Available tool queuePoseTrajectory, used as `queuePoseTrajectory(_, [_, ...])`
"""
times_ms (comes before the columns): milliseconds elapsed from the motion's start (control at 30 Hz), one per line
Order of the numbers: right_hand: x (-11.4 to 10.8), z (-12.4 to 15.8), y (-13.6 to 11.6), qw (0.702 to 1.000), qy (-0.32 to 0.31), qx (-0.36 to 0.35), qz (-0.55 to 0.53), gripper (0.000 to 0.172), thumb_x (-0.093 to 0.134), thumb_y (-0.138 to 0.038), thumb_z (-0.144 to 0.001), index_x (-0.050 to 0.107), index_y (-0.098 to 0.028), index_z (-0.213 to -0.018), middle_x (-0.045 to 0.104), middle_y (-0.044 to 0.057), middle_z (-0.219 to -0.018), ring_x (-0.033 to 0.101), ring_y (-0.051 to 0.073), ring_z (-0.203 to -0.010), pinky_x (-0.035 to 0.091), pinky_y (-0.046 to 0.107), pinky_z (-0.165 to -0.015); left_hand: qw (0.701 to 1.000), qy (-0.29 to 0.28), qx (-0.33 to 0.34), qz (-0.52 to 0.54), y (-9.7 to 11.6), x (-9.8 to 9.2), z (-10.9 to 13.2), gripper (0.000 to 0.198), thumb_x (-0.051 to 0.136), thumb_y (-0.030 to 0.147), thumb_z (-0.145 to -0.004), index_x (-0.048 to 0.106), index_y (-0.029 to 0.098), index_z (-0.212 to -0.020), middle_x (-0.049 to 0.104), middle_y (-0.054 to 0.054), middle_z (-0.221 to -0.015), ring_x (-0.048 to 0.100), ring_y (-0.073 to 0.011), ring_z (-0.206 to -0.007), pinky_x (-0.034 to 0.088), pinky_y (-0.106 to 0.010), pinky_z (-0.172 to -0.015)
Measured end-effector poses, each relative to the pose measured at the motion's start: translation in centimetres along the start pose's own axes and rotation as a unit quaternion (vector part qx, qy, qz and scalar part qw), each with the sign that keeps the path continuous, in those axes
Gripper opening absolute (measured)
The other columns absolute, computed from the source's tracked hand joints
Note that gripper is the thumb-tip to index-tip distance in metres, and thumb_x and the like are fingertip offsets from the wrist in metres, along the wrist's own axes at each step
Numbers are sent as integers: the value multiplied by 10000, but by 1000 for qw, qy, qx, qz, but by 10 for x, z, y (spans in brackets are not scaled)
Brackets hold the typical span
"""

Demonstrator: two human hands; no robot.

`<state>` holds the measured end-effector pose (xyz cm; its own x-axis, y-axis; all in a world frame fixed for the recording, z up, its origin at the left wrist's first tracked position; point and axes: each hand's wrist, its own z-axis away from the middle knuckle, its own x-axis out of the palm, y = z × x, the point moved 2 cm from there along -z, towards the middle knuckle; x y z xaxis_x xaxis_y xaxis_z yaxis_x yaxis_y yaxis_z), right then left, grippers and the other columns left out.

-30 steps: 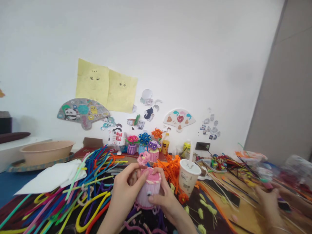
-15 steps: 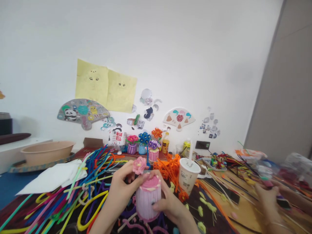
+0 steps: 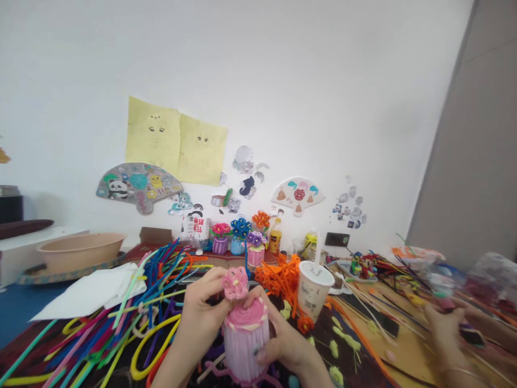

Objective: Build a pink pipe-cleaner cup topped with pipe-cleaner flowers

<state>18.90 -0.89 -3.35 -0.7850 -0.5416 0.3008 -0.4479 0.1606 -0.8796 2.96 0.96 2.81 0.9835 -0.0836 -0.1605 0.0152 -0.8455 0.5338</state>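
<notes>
A small pot of pale lilac ribs (image 3: pixel 245 345) with a pink spiral top and a cream-and-pink rim stands upright between my hands. My right hand (image 3: pixel 285 339) is wrapped round its right side, thumb on the front. Just above the pot's back left edge is a looped pink flower (image 3: pixel 235 283) with a pale yellow centre. The fingers of my left hand (image 3: pixel 204 312) pinch beneath that flower; its stem is mostly hidden by them. Pink and purple fuzzy stems (image 3: pixel 226 372) lie around the pot's base.
Colourful fuzzy stems (image 3: pixel 97 339) and white sheets (image 3: pixel 86 291) lie left. Orange flowers (image 3: pixel 283 277) and a paper cup with straw (image 3: pixel 314 291) stand right of my hands. Finished flower pots (image 3: pixel 237 245) line the back. Another person's hands (image 3: pixel 448 328) work at the far right.
The pink flower has turned, showing its open loops and centre more, and sits slightly right. The pot's top is more visible, with my right fingers shifted back along its rim.
</notes>
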Motion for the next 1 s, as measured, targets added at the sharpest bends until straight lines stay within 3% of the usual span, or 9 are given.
queuePoseTrajectory(300, [1, 0, 0, 1000, 16, -7, 2, 649, 905, -185, -398, 577, -232, -956, 613, -14, -989, 533, 185, -884, 371, 225, -705, 1000, -2, 14, 2, -1, 2, 0, 102, 672, 179, -755, 725, 206, -671, 675, -17, -739, 606, -157, -681, 454, -228, -625])
queuePoseTrajectory(400, [1, 0, -2, 1000, 29, -7, 0, 659, 896, -168, -412, 559, -241, -972, 609, -17, -997, 548, 189, -906, 380, 231, -723, 1000, -2, -20, -13, -2, 3, 0, 64, 702, 234, -746, 716, 195, -696, 669, -18, -741, 602, -164, -691, 439, -231, -608])
queuePoseTrajectory(667, [7, 0, -12, 997, 77, -14, -8, 717, 858, -153, -480, 465, -281, -1066, 602, 9, -1099, 579, 227, -1005, 411, 279, -785, 993, -43, -112, -11, -10, 3, 2, 199, 654, 376, -784, 689, 188, -840, 648, -34, -833, 610, -212, -822, 446, -264, -663])
queuePoseTrajectory(800, [9, -3, -15, 994, 108, -20, -14, 795, 868, -190, -463, 414, -299, -1106, 609, 25, -1113, 599, 254, -1001, 425, 307, -786, 991, -66, -118, 4, -19, 4, 3, 315, 664, 372, -768, 664, 222, -1045, 671, -60, -1030, 607, -246, -945, 462, -279, -707])
queuePoseTrajectory(1000, [5, -7, -14, 988, 144, -54, -16, 877, 857, -180, -491, 353, -304, -1199, 578, 50, -1207, 585, 256, -1045, 426, 325, -839, 987, -94, -126, 26, -26, 15, 11, 600, 725, 376, -713, 532, 287, -1275, 551, -73, -1334, 506, -289, -1208, 477, -349, -903])
